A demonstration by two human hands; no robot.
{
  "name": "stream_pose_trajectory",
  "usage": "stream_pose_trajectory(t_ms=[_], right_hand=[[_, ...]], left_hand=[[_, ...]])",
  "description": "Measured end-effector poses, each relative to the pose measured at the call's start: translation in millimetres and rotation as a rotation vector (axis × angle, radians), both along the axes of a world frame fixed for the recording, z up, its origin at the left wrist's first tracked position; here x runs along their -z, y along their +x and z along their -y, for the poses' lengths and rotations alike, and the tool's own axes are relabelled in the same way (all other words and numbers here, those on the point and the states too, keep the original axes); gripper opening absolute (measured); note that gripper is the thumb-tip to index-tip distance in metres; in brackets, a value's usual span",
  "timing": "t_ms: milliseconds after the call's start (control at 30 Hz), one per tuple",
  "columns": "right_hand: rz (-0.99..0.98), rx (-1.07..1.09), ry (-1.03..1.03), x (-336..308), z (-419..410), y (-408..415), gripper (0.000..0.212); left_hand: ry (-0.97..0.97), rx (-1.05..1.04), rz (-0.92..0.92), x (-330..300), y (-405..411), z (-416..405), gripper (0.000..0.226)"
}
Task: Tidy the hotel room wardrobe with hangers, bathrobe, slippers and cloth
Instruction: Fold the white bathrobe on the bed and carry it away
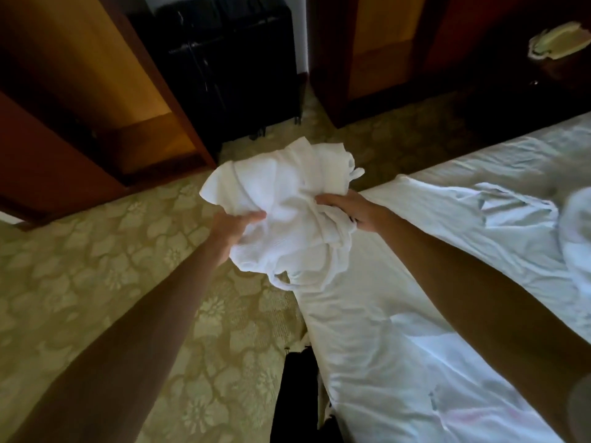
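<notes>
A bunched white bathrobe [281, 199] hangs in the air over the bed's corner and the carpet, with a belt loop dangling below it. My left hand [235, 227] grips its lower left side. My right hand [350, 207] grips its right side, fingers buried in the folds. The open wooden wardrobe [96, 100] stands at the upper left, beyond the robe; its lit inside shows no hangers from here. More white cloth [579, 238] lies on the bed at the right edge.
A bed with a rumpled white sheet [431, 314] fills the right side. Patterned green carpet [96, 282] covers the floor at left. A dark suitcase [224, 65] stands between the wardrobe and another wooden cabinet [377, 52]. A pale object [558, 39] sits at top right.
</notes>
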State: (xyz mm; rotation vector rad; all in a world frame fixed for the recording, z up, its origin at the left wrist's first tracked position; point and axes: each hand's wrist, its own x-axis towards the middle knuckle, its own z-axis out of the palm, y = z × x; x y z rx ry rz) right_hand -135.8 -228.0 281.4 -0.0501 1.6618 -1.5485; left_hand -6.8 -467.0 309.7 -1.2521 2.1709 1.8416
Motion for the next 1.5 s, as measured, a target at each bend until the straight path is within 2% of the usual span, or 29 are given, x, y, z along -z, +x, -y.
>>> stream_pose_trajectory(t_ms=[167,200,267,300,333,367,400,433,500,600,667,733,800,867,933,1000,1067,1133,1233,1300,1367,1500], right_hand=[[0.062,-0.078,0.143,67,1,-54,0.081],[0.070,-0.086,0.162,82,-2,-63,0.076],[0.067,-0.086,0.197,120,-18,-85,0.046],[0.071,-0.088,0.227,141,-30,-96,0.043],[0.085,-0.094,0.272,163,-46,-105,0.055],[0.098,-0.106,0.324,185,-61,-112,0.075],[0.121,-0.112,0.364,207,-78,-118,0.092],[0.145,-0.103,0.386,233,-95,-123,0.100],[0.166,-0.067,0.439,276,-123,-129,0.100],[0.139,0.018,0.484,315,-140,-132,0.098],[0.140,0.033,0.482,330,-141,-140,0.098],[0.162,0.021,0.464,335,-141,-145,0.082],[0.164,0.029,0.453,334,-142,-144,0.071],[0.132,0.038,0.469,327,-139,-143,0.070],[0.098,0.046,0.490,318,-138,-140,0.074],[0.074,0.077,0.494,303,-141,-137,0.087],[0.025,0.115,0.506,276,-150,-130,0.104],[-0.013,0.158,0.525,243,-167,-123,0.108],[-0.072,0.257,0.498,192,-205,-107,0.094],[-0.118,0.305,0.510,159,-232,-94,0.075],[-0.159,0.366,0.557,129,-269,-77,0.056],[-0.211,0.531,0.726,96,-353,-33,0.042]], left_hand=[[0.071,-0.046,0.046,78,-42,-2,0.053],[0.091,-0.060,0.059,96,-50,-9,0.049],[0.188,-0.084,0.099,136,-67,-30,0.043],[0.237,-0.093,0.136,156,-76,-43,0.040],[0.270,-0.104,0.175,177,-83,-55,0.038],[0.278,-0.101,0.206,203,-90,-66,0.039],[0.289,-0.090,0.233,227,-97,-77,0.045],[0.303,-0.061,0.260,249,-103,-88,0.054],[0.295,0.009,0.307,290,-114,-107,0.060],[0.279,0.043,0.337,339,-122,-125,0.045],[0.307,0.027,0.327,362,-124,-124,0.045],[0.328,0.034,0.330,376,-124,-118,0.053],[0.256,0.066,0.339,376,-124,-117,0.063],[0.130,0.062,0.332,369,-127,-119,0.092],[0.018,0.028,0.370,358,-134,-119,0.119],[-0.124,0.019,0.400,337,-140,-118,0.128],[-0.302,0.005,0.318,315,-142,-115,0.121],[-0.414,0.065,0.198,289,-145,-118,0.110],[-0.467,0.230,0.098,247,-151,-140,0.097],[-0.465,0.344,0.054,223,-155,-162,0.092],[-0.452,0.492,0.001,199,-160,-196,0.090],[-0.439,0.846,-0.076,167,-175,-289,0.085]])
